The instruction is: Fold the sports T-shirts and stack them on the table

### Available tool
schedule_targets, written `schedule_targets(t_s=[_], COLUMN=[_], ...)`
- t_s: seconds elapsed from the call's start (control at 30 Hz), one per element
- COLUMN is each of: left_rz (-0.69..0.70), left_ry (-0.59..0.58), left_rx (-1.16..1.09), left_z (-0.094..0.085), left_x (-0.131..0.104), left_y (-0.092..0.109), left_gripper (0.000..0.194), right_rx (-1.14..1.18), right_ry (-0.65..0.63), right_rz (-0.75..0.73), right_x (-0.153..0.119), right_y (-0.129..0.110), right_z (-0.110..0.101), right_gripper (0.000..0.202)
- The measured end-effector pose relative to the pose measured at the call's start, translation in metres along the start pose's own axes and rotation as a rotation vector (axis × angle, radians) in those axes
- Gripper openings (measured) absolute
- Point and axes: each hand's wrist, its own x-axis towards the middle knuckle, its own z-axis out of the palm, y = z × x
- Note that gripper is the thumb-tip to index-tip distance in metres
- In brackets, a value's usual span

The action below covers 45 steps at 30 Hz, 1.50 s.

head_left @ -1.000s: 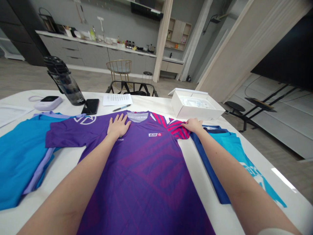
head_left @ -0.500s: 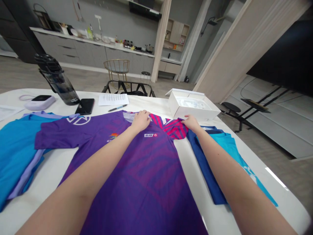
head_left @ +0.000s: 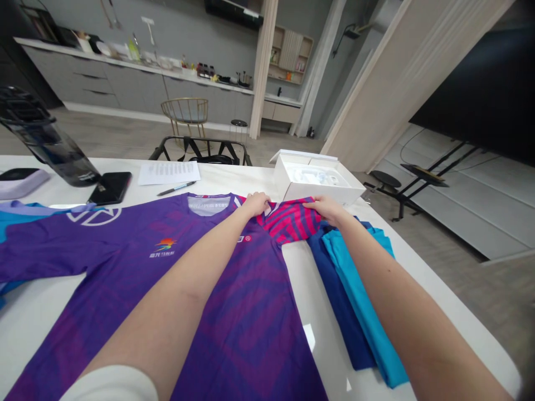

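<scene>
At far left, on the white tabletop (head_left: 242,174): lilac-cased device (head_left: 23,184), cut off by the edge of view. Next to it, dark see-through water bottle (head_left: 56,146), leaning in this view, with black phone (head_left: 111,187) flat just beside its base. Nearer, at the left edge: blue garment (head_left: 7,219) and lilac garment (head_left: 25,207), partly under a sleeve of the purple shirt (head_left: 246,289). Farther back: printed sheet (head_left: 169,172), with pen (head_left: 176,188) lying near its front edge; behind these, beyond the tabletop, black-framed chair (head_left: 209,159).

Across the middle: purple shirt spread front up, collar toward the far side, lower part running out of view (chest lettering partly covered by the left forearm). At the shirt's shoulder, just right of the collar: left hand (head_left: 258,204), fingers bent against the fabric; impossible to tell whether pinching or only pressing.

Behind the shoulder: open white box (head_left: 349,192), lid raised at the back. At the outer end of the pink-striped sleeve (head_left: 288,221): right hand (head_left: 328,209), thumb and fingers clamped on the fabric. Below the right hand: folded navy garment (head_left: 334,312), with folded turquoise garment (head_left: 363,301) partly on top. At far right, beyond the tabletop: large dark screen (head_left: 480,94).
</scene>
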Motion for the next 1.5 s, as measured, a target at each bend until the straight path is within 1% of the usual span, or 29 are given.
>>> schedule_targets(t_s=[0.07,0.13,0.2,0.27,0.4,0.5,0.57,0.6,0.63,0.7,0.8,0.87,0.93,1.0,1.03,1.1,1.13,1.17,1.2,1.23,1.27,1.3,1.33,1.37,1.4,1.47,1.5], left_rz=[-0.018,-0.029,-0.025,-0.012,-0.008,-0.009,-0.009,-0.012,-0.016,-0.024,-0.008,0.008,0.01,-0.032,-0.093,-0.266,-0.35,-0.411,-0.444,-0.45,-0.442,-0.439,-0.44,-0.45,-0.469,-0.523,-0.554], left_ry=[0.038,0.065,0.061,0.04,0.034,0.059,0.078,0.088,0.1,0.122,0.165,0.205,0.238,0.261,0.271,0.275,0.251,0.192,0.111,0.019,-0.063,-0.115,-0.123,-0.083,-0.021,0.121,0.182], left_rx=[-0.007,-0.031,-0.062,-0.086,-0.132,-0.162,-0.18,-0.188,-0.195,-0.206,-0.25,-0.312,-0.401,-0.532,-0.633,-0.852,-0.953,-1.052,-1.148,-1.239,-1.328,-1.413,-1.465,-1.467,-1.43,-1.28,-1.186], left_z=[0.001,0.0,-0.001,-0.001,0.0,0.001,0.001,0.0,-0.001,-0.005,-0.014,-0.021,-0.028,-0.034,-0.037,-0.042,-0.044,-0.046,-0.048,-0.049,-0.05,-0.05,-0.048,-0.046,-0.043,-0.035,-0.032], left_x=[0.001,0.003,0.005,0.006,0.004,-0.002,-0.007,-0.009,-0.011,-0.014,-0.015,-0.016,-0.021,-0.032,-0.04,-0.062,-0.075,-0.089,-0.103,-0.117,-0.129,-0.139,-0.147,-0.153,-0.157,-0.159,-0.159], left_y=[-0.006,-0.013,-0.02,-0.026,-0.028,-0.023,-0.02,-0.02,-0.019,-0.021,-0.029,-0.036,-0.043,-0.049,-0.051,-0.057,-0.061,-0.064,-0.067,-0.07,-0.073,-0.075,-0.076,-0.077,-0.078,-0.076,-0.075], left_gripper=[0.028,0.025,0.021,0.02,0.022,0.024,0.025,0.025,0.026,0.026,0.024,0.021,0.018,0.018,0.021,0.03,0.034,0.039,0.047,0.056,0.062,0.063,0.061,0.054,0.046,0.03,0.023], right_rx=[-0.017,-0.024,-0.005,0.043,0.108,0.031,-0.038,-0.06,-0.074,-0.09,-0.115,-0.118,-0.092,-0.054,-0.039,-0.049,-0.064,-0.094,-0.144,-0.222,-0.321,-0.44,-0.544,-0.62,-0.683,-0.768,-0.793], right_ry=[0.013,0.052,0.075,0.07,-0.002,-0.084,-0.11,-0.114,-0.112,-0.114,-0.182,-0.254,-0.334,-0.394,-0.411,-0.428,-0.434,-0.431,-0.4,-0.327,-0.21,-0.093,-0.001,0.058,0.071,0.046,0.026], right_rz=[0.027,0.028,0.028,0.042,0.066,0.142,0.195,0.194,0.172,0.076,-0.073,-0.139,-0.191,-0.237,-0.258,-0.292,-0.297,-0.308,-0.322,-0.341,-0.394,-0.455,-0.502,-0.533,-0.545,-0.524,-0.5], right_x=[0.003,0.005,0.008,0.009,0.012,0.01,0.006,0.002,-0.003,-0.016,-0.04,-0.054,-0.064,-0.068,-0.068,-0.064,-0.059,-0.053,-0.046,-0.037,-0.028,-0.019,-0.01,-0.002,0.006,0.019,0.025], right_y=[0.004,0.009,0.013,0.016,0.018,0.016,0.013,0.009,0.005,-0.008,-0.036,-0.058,-0.079,-0.096,-0.102,-0.105,-0.102,-0.097,-0.09,-0.082,-0.072,-0.063,-0.054,-0.046,-0.039,-0.032,-0.03], right_z=[-0.002,-0.003,-0.004,-0.005,-0.011,-0.018,-0.022,-0.023,-0.024,-0.024,-0.017,-0.005,0.016,0.049,0.068,0.109,0.127,0.143,0.155,0.164,0.168,0.17,0.169,0.168,0.166,0.165,0.166], right_gripper=[0.017,0.023,0.026,0.027,0.035,0.043,0.045,0.045,0.045,0.046,0.047,0.048,0.047,0.045,0.044,0.044,0.044,0.046,0.05,0.052,0.049,0.04,0.035,0.036,0.041,0.049,0.05])
